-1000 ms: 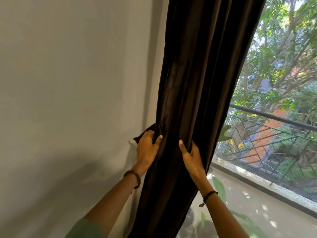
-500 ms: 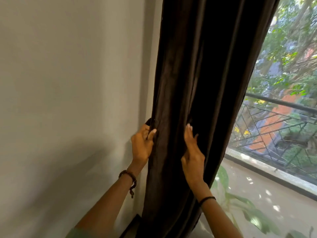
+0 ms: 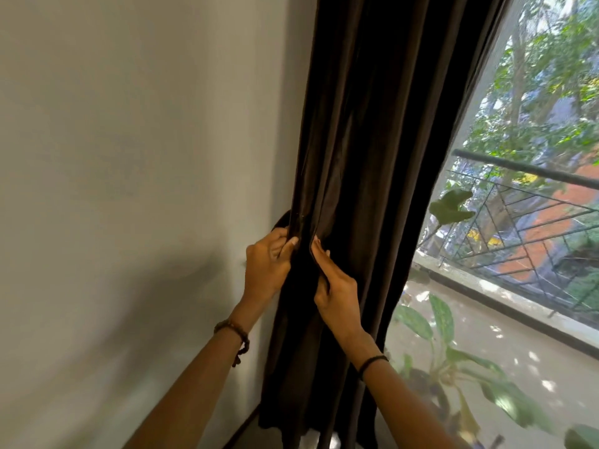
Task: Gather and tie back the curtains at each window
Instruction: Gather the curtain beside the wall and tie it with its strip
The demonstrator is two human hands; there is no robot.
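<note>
Pinching the dark curtain (image 3: 372,150) along its edge farthest from the window (image 3: 525,228), the left hand (image 3: 267,268) and right hand (image 3: 338,288) sat almost touching, probably to bunch folds for tying.

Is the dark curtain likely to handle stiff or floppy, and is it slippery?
Probably floppy: the curtain hangs in soft folds and bunches where the left hand and right hand grip it. Its faint sheen suggests it may slide through a loose grip. Being long, it would likely sag if released.
</note>
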